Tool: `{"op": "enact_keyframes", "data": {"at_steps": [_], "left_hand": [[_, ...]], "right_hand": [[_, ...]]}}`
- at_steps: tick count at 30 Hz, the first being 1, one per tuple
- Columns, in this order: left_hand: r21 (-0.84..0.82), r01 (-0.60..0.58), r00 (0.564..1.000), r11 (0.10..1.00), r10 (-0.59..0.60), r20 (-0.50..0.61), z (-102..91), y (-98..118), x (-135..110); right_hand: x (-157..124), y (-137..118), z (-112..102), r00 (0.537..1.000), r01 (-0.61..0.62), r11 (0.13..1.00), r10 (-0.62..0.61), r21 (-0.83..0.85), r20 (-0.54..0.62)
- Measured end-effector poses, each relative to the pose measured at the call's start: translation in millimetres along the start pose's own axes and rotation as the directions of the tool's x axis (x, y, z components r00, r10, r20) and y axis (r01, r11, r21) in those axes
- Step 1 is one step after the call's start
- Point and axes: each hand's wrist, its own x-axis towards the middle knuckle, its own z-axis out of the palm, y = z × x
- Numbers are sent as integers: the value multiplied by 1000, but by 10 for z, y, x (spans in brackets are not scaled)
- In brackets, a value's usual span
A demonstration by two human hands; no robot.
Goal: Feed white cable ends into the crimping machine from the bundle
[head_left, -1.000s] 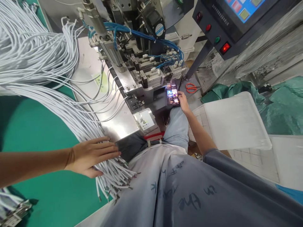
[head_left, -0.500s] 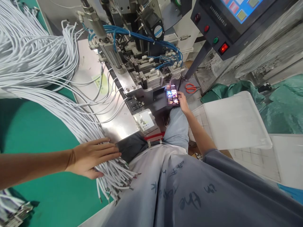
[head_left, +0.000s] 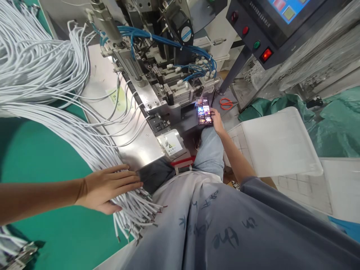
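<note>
My left hand [head_left: 114, 187] lies flat, fingers stretched out, across a thick bundle of white cables [head_left: 84, 144]. The cut ends of the bundle [head_left: 137, 213] fan out past the fingers, towards my shirt. Over on the right, my right hand [head_left: 217, 120] is closed at the right edge of a smartphone [head_left: 204, 112]. The phone's screen is lit with colourful tiles, partly blurred out. It is by the front of the machine, above my knee; the fingers behind it are hidden.
A machine [head_left: 168, 82] with blue air hoses stands ahead. Several single cables run over its metal plate [head_left: 135, 146]. Orange-handled scissors [head_left: 226, 104] lie beside the control panel's post [head_left: 234, 71]. White plastic trays [head_left: 281, 142] are at the right; a green mat [head_left: 56, 161] covers the left.
The view has shifted very slightly. Both hands, the cables and the smartphone stay in the same places.
</note>
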Motion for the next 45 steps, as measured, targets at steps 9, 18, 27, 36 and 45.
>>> {"op": "enact_keyframes", "data": {"at_steps": [9, 18, 27, 36, 45], "left_hand": [[-28, 10, 999, 1000, -11, -32, 21, 6, 2], [-7, 3, 1000, 1000, -3, 0, -1, 7, 0], [0, 6, 1000, 1000, -6, -11, -12, 14, 11], [33, 5, 999, 999, -6, 32, -23, 20, 5], [-4, 10, 1000, 1000, -10, 12, -33, 24, 7]], "right_hand": [[-7, -38, -17, 999, 34, 997, -33, -70, 14], [36, 48, -49, 993, 105, 988, -99, -117, 63], [21, 18, -42, 996, 89, 993, -86, -81, 39], [61, 43, -57, 995, 94, 994, -92, -48, 48], [31, 6, -44, 996, 73, 993, -67, -93, 60]]}}
